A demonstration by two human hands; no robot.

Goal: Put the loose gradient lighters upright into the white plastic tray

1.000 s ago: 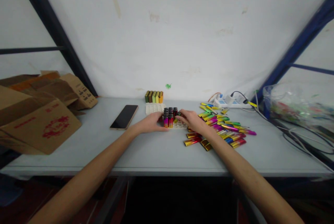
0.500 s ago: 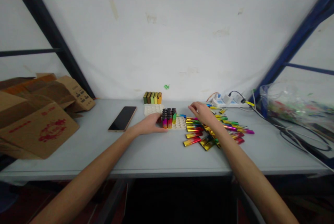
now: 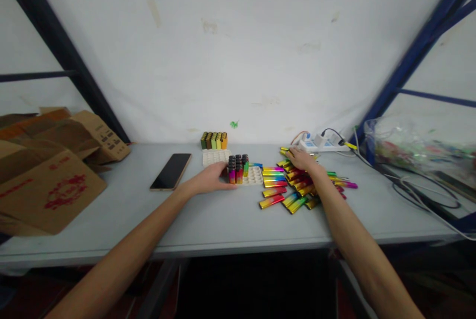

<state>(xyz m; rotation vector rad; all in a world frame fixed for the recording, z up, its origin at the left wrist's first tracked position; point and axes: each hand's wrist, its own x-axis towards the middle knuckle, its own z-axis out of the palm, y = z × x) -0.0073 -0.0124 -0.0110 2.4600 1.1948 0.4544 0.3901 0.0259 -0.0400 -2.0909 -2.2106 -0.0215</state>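
Several upright lighters (image 3: 238, 170) with black tops fill the left part of a white tray with holes (image 3: 254, 176). My left hand (image 3: 212, 178) is beside them on the left, thumb and fingers apart, at the tray's edge. To the right lies a loose pile of shiny coloured lighters (image 3: 273, 191). My right hand (image 3: 300, 159) rests on the back of that pile, fingers reaching over the lighters; whether it grips one is hard to tell. Behind, a second white tray (image 3: 215, 157) lies in front of a block of green, yellow and orange lighters (image 3: 214, 140).
A black phone (image 3: 171, 172) lies left of my left hand. Open cardboard boxes (image 3: 67, 180) stand at the far left. A white power strip (image 3: 323, 143) with cables is at the back right, near a clear plastic bag (image 3: 405, 148). The table's front edge (image 3: 238, 248) runs across.
My right hand has moved right and down onto the back of the pile. Some lighters there now lie differently. My left hand stays beside the upright lighters. The view has shifted slightly.
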